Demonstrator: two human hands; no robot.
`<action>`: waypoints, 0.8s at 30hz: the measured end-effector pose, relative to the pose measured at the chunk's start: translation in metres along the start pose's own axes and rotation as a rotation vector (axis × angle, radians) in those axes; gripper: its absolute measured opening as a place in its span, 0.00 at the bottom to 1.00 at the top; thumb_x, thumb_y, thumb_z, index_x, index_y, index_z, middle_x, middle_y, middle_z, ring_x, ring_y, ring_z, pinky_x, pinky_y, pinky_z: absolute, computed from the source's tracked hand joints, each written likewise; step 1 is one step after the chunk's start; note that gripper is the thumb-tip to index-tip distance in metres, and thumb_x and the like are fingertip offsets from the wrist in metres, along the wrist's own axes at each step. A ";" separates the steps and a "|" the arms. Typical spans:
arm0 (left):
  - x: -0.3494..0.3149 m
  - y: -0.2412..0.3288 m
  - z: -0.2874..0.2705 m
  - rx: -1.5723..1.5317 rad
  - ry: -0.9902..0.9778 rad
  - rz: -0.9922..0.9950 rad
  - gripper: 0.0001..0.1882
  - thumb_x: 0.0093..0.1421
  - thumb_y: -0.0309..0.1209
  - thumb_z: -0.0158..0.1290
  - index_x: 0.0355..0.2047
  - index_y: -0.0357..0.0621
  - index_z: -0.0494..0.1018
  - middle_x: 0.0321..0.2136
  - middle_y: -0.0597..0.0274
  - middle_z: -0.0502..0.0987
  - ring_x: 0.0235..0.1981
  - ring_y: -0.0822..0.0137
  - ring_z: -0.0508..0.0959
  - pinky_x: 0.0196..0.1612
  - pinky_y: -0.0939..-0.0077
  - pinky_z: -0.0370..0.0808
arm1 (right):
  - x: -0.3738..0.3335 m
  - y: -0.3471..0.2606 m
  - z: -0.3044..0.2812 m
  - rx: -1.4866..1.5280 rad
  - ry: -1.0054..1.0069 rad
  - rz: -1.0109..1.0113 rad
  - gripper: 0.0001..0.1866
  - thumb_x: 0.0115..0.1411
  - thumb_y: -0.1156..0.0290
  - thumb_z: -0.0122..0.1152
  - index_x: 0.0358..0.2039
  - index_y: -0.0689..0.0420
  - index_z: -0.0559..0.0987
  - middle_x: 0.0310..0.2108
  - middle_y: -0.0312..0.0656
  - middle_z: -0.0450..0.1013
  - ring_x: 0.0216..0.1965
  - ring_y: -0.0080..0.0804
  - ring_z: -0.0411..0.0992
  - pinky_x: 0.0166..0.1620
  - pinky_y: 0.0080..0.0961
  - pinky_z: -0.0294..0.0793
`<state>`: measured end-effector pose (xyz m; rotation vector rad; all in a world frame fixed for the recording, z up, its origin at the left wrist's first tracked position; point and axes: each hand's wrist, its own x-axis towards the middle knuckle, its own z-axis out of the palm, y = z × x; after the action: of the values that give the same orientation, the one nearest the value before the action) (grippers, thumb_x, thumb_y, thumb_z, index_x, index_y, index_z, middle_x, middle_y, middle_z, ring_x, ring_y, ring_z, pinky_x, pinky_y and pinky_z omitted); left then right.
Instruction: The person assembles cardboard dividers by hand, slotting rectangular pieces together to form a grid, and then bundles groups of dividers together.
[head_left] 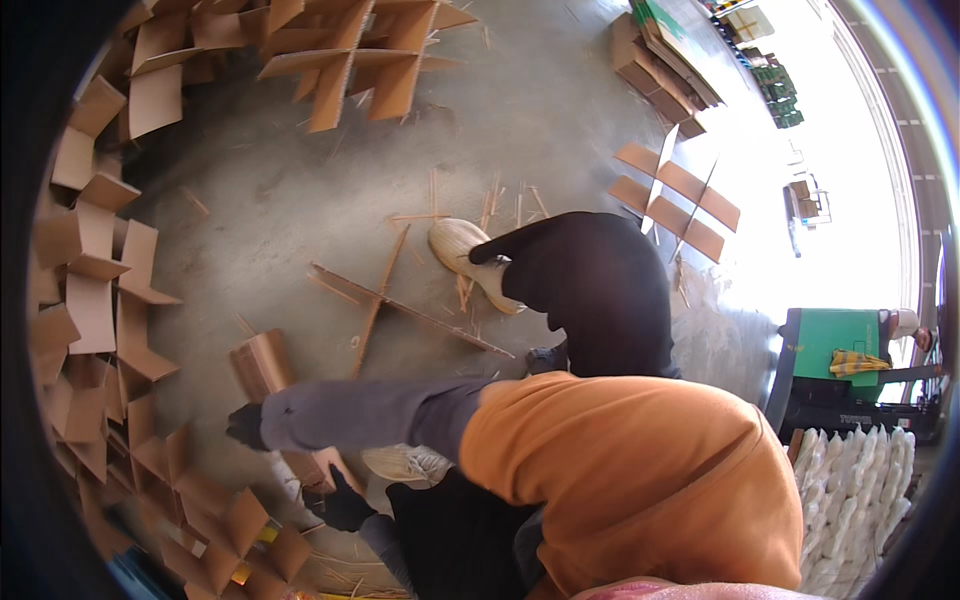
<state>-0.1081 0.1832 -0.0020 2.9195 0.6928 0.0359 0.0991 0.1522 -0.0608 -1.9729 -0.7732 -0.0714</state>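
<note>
Touches the end of the brown cardboard bundle [262,362] with the left hand [346,503], thumb and forefinger parted around the edge; cannot tell how firmly. Rests close by the bundle's far side with the right hand [245,426], blurred; cannot tell its finger gap or hold. Best to support both ends, keeping the layers square. Crossing between the fingers and the bundle's middle, a grey sleeve [360,415]. Just beside the left fingers, a pale shoe [398,463], easily bumped. Past the right fingers, cardboard dividers [92,312], crowding any outward swing.
</note>
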 end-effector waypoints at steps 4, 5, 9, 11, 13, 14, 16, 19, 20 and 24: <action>0.009 -0.030 0.027 -0.082 0.171 0.132 0.37 0.48 0.55 0.57 0.47 0.37 0.67 0.42 0.47 0.73 0.42 0.54 0.75 0.44 0.67 0.72 | -0.004 -0.008 -0.016 0.387 -0.127 0.159 0.09 0.53 0.69 0.51 0.34 0.56 0.73 0.24 0.44 0.69 0.26 0.40 0.68 0.32 0.33 0.68; 0.016 -0.086 0.039 0.124 0.341 0.267 0.37 0.48 0.55 0.56 0.47 0.35 0.68 0.39 0.48 0.74 0.38 0.51 0.76 0.40 0.64 0.73 | 0.016 -0.042 -0.015 0.581 -0.182 0.199 0.08 0.54 0.68 0.51 0.34 0.56 0.72 0.24 0.43 0.67 0.25 0.38 0.67 0.31 0.31 0.67; 0.032 -0.019 0.019 -0.087 0.179 0.024 0.34 0.38 0.59 0.59 0.37 0.46 0.70 0.31 0.57 0.73 0.33 0.55 0.75 0.32 0.61 0.73 | 0.024 -0.054 -0.131 2.063 -0.024 0.819 0.08 0.61 0.63 0.49 0.27 0.51 0.71 0.12 0.30 0.59 0.13 0.22 0.58 0.18 0.22 0.59; 0.032 -0.021 -0.001 0.020 0.021 -0.071 0.37 0.38 0.57 0.61 0.41 0.43 0.68 0.34 0.56 0.72 0.35 0.55 0.73 0.34 0.59 0.71 | 0.074 -0.097 -0.152 1.583 -0.091 0.794 0.12 0.58 0.58 0.54 0.27 0.53 0.72 0.13 0.32 0.62 0.11 0.23 0.57 0.16 0.21 0.57; 0.030 -0.018 -0.013 0.087 0.022 -0.081 0.35 0.37 0.54 0.62 0.41 0.46 0.66 0.34 0.58 0.70 0.34 0.58 0.73 0.32 0.60 0.71 | 0.096 -0.098 -0.155 0.602 -0.106 0.474 0.15 0.55 0.54 0.58 0.30 0.53 0.73 0.17 0.38 0.68 0.18 0.32 0.67 0.23 0.29 0.66; 0.029 -0.021 -0.013 0.089 0.015 -0.114 0.34 0.37 0.53 0.62 0.40 0.48 0.65 0.35 0.60 0.69 0.35 0.59 0.73 0.33 0.61 0.71 | 0.093 -0.082 -0.140 0.106 -0.103 0.140 0.18 0.54 0.53 0.59 0.34 0.54 0.73 0.20 0.40 0.72 0.23 0.37 0.72 0.28 0.32 0.70; 0.019 -0.040 -0.022 0.072 0.022 -0.160 0.33 0.36 0.51 0.63 0.40 0.48 0.65 0.34 0.60 0.70 0.35 0.59 0.73 0.33 0.61 0.70 | 0.065 -0.098 -0.124 -0.156 -0.568 0.331 0.19 0.53 0.52 0.59 0.38 0.52 0.72 0.26 0.47 0.74 0.34 0.46 0.73 0.39 0.38 0.70; 0.019 -0.012 -0.011 -0.040 0.062 -0.138 0.33 0.35 0.49 0.63 0.39 0.48 0.65 0.34 0.60 0.70 0.35 0.59 0.72 0.33 0.61 0.69 | 0.002 -0.054 -0.094 -0.162 -0.541 0.146 0.16 0.57 0.55 0.54 0.34 0.56 0.72 0.24 0.47 0.73 0.29 0.45 0.73 0.34 0.36 0.71; 0.019 -0.011 -0.010 -0.057 0.078 -0.127 0.32 0.35 0.48 0.64 0.39 0.48 0.65 0.33 0.60 0.70 0.35 0.59 0.72 0.33 0.61 0.69 | 0.000 -0.064 -0.083 -0.187 -0.513 0.206 0.16 0.58 0.55 0.53 0.33 0.57 0.71 0.23 0.49 0.73 0.30 0.47 0.73 0.34 0.37 0.71; 0.013 -0.022 -0.015 -0.040 0.076 -0.184 0.32 0.33 0.47 0.64 0.37 0.48 0.65 0.32 0.61 0.70 0.34 0.59 0.72 0.33 0.61 0.68 | -0.014 -0.130 -0.076 -0.050 -0.570 0.331 0.15 0.60 0.56 0.49 0.36 0.55 0.70 0.28 0.56 0.73 0.34 0.51 0.72 0.38 0.45 0.69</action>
<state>-0.1071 0.2103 0.0093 2.8163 0.9585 0.1394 0.0367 0.1252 0.0748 -2.1668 -0.7869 0.6990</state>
